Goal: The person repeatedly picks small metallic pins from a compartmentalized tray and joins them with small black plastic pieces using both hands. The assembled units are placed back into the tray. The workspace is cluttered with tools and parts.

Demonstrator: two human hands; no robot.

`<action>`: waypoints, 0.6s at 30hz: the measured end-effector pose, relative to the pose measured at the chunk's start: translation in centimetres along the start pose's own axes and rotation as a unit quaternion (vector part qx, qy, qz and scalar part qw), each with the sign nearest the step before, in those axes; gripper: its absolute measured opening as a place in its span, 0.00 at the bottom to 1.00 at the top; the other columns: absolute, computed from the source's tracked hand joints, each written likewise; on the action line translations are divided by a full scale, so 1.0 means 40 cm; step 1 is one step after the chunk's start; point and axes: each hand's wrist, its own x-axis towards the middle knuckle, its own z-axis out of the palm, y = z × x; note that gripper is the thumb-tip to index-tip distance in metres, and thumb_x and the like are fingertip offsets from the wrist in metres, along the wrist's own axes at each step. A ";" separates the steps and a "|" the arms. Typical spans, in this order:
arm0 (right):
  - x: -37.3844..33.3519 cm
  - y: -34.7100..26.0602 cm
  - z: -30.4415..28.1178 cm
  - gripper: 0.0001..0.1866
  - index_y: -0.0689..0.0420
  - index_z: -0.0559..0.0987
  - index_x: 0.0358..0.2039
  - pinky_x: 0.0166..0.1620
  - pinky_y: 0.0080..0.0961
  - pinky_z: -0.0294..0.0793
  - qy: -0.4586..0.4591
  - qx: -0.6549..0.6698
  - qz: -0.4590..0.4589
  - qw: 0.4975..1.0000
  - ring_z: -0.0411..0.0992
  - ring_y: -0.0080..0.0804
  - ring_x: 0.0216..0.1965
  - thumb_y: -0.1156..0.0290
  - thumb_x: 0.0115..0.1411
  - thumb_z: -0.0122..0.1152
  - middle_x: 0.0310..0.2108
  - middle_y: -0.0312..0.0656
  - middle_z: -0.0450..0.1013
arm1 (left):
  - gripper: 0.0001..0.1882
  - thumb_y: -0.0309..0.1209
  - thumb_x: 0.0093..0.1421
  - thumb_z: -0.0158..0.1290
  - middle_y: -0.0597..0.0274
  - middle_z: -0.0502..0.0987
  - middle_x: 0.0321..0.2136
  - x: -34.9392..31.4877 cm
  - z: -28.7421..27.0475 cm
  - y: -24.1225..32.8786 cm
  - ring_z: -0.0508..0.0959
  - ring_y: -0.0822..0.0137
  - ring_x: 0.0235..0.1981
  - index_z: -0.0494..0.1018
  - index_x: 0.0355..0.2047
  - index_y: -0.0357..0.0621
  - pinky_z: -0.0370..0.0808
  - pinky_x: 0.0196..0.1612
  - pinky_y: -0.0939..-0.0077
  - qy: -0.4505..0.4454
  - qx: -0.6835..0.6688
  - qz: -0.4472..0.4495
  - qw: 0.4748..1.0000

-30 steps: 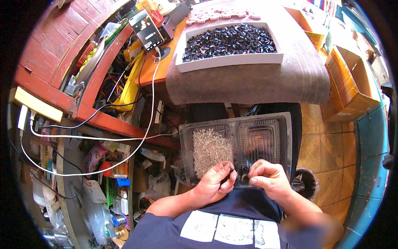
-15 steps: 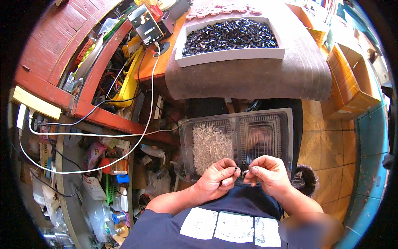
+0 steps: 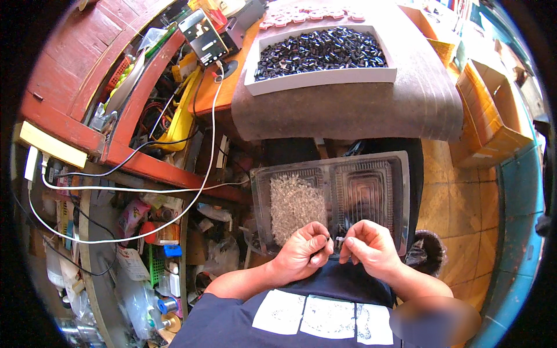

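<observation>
My left hand (image 3: 303, 250) is closed in a pinch over the near edge of a clear plastic tray (image 3: 328, 174). A small dark piece (image 3: 329, 238) shows at its fingertips, mostly hidden. Close beside it, my right hand (image 3: 374, 248) pinches a small pale, shiny piece (image 3: 340, 239), too small to name. The tips of both hands nearly meet. Many small clear plastic pieces (image 3: 296, 206) are heaped in the tray's left compartment. Its right compartment (image 3: 364, 188) shows its ribbed bottom, with a few dark bits near the hands.
Ahead, a white box (image 3: 322, 78) full of small black pieces stands on a grey mat (image 3: 348, 110). Red-and-white pieces (image 3: 313, 14) lie behind it. A white cable (image 3: 145, 189) loops at left past cluttered shelves. Cardboard boxes (image 3: 487, 116) and a bin (image 3: 429, 252) are at right.
Both hands stay over the tray's near edge, their fingers shifting slightly. My right fingers have straightened a little around the pale piece, now pointing toward my left fingertips.
</observation>
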 end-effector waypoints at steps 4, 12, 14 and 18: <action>0.003 0.007 0.017 0.03 0.62 0.69 0.30 0.28 0.18 0.72 0.003 -0.050 -0.019 0.999 0.71 0.21 0.23 0.78 0.58 0.54 0.22 0.37 0.70 | 0.06 0.30 0.58 0.53 0.58 0.77 0.27 0.000 -0.004 -0.001 0.68 0.76 0.16 0.70 0.35 0.45 0.61 0.18 0.86 0.022 0.020 0.006 1.000; 0.010 0.006 0.024 0.03 0.63 0.69 0.28 0.26 0.15 0.70 0.005 -0.122 -0.023 0.992 0.69 0.18 0.22 0.79 0.58 0.52 0.22 0.36 0.69 | 0.05 0.28 0.57 0.54 0.55 0.77 0.26 -0.001 -0.007 -0.005 0.68 0.73 0.15 0.69 0.32 0.44 0.63 0.18 0.85 0.036 0.052 0.019 0.998; 0.008 0.002 0.024 0.03 0.63 0.69 0.28 0.26 0.15 0.70 -0.002 -0.153 -0.022 0.988 0.69 0.18 0.22 0.79 0.58 0.51 0.21 0.36 0.69 | 0.04 0.26 0.57 0.53 0.54 0.77 0.25 -0.001 -0.004 -0.010 0.68 0.73 0.15 0.69 0.32 0.43 0.63 0.18 0.85 0.047 0.094 0.028 0.994; 0.004 0.002 0.024 0.03 0.64 0.69 0.28 0.25 0.15 0.69 -0.008 -0.174 -0.018 0.985 0.69 0.19 0.22 0.79 0.59 0.51 0.21 0.36 0.69 | 0.04 0.23 0.57 0.53 0.53 0.77 0.23 0.001 0.014 -0.012 0.69 0.74 0.16 0.69 0.31 0.42 0.63 0.18 0.86 0.051 0.165 0.046 0.984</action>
